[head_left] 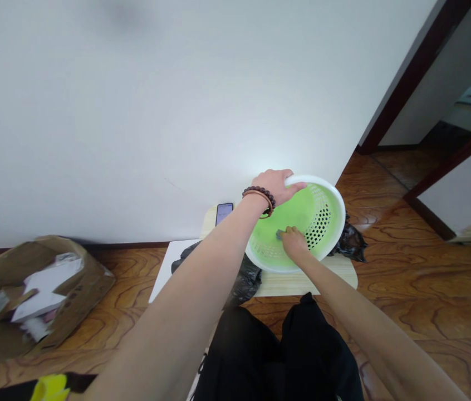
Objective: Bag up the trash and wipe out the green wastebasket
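A round green plastic colander [335,234] with a white rim and rows of holes is tilted toward me above a low pale wooden board. My left hand [275,182], with a beaded bracelet at the wrist, is closed on the far-left part of its rim. Inside the bowl, my right hand [294,243] has its fingers pinched on a small grey piece [279,234], too small to name, against the green inner surface. Black plastic bags [350,240] lie beside and partly behind the colander.
A phone [224,212] lies on the pale board [302,284] by the white wall [135,122]. At the left, an open cardboard box [81,289] holds papers and packaging. Something yellow [50,387] shows at the lower left. A doorway [406,78] stands at the right.
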`<state>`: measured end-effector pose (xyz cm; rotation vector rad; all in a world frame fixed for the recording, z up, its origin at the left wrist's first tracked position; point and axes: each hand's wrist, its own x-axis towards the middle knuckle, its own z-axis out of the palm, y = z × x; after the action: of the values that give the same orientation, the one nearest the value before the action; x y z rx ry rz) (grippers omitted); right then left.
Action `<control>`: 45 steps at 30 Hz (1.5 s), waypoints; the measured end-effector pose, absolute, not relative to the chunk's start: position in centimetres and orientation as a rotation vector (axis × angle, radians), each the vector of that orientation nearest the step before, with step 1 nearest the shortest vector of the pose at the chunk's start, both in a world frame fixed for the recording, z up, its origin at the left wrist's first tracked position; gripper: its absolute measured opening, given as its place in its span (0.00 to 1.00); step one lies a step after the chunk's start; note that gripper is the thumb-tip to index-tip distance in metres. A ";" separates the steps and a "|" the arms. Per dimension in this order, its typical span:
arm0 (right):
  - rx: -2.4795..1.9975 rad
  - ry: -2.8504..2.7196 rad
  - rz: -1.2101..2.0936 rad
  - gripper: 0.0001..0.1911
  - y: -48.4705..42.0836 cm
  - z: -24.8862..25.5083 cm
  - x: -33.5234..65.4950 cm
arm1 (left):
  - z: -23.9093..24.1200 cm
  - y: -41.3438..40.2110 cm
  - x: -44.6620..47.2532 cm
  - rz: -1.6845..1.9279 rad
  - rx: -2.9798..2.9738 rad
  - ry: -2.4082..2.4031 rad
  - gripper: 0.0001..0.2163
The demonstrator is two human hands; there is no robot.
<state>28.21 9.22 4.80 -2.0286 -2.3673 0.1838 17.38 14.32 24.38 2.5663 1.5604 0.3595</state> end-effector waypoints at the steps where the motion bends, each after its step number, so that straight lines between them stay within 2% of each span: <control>1: -2.061 -2.365 0.122 0.17 9.2 4.7 28.7 | 24.4 14.3 17.6 0.356 2.555 1.569 0.29; 3: -2.123 -2.320 0.102 0.17 9.2 4.5 28.6 | 24.4 14.2 17.8 0.357 2.540 1.576 0.29; 6: -2.171 -2.216 0.317 0.17 9.5 4.5 26.2 | 24.4 14.3 17.5 0.377 2.543 1.566 0.30; 10: -1.986 -2.201 0.538 0.15 9.9 4.6 23.0 | 24.3 14.4 16.4 0.396 2.558 1.539 0.30; 19: -1.989 -2.419 0.037 0.16 9.5 4.0 28.0 | 23.6 14.4 15.3 0.431 2.538 1.540 0.31; 23: -2.107 -2.266 0.264 0.16 9.9 3.9 25.6 | 23.7 14.4 15.2 0.455 2.539 1.533 0.29; 26: -1.998 -2.165 0.506 0.16 10.1 4.1 23.1 | 23.7 14.3 15.3 0.459 2.547 1.538 0.28; 28: -1.920 -2.129 0.556 0.17 10.0 4.2 22.7 | 23.6 14.0 15.4 0.452 2.547 1.555 0.28; 36: -2.056 -2.309 0.356 0.21 8.7 4.4 27.3 | 22.1 11.1 14.8 0.439 2.557 1.779 0.27; 41: -2.019 -2.384 0.309 0.21 8.1 5.1 27.2 | 23.7 10.0 14.4 0.369 2.775 1.736 0.20; 45: -1.969 -2.472 0.183 0.18 7.6 5.7 27.1 | 25.2 9.6 14.2 0.241 2.951 1.621 0.25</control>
<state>27.05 7.58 5.71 -1.9693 -2.4724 0.1829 14.15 9.57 25.19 2.9505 1.6211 0.2407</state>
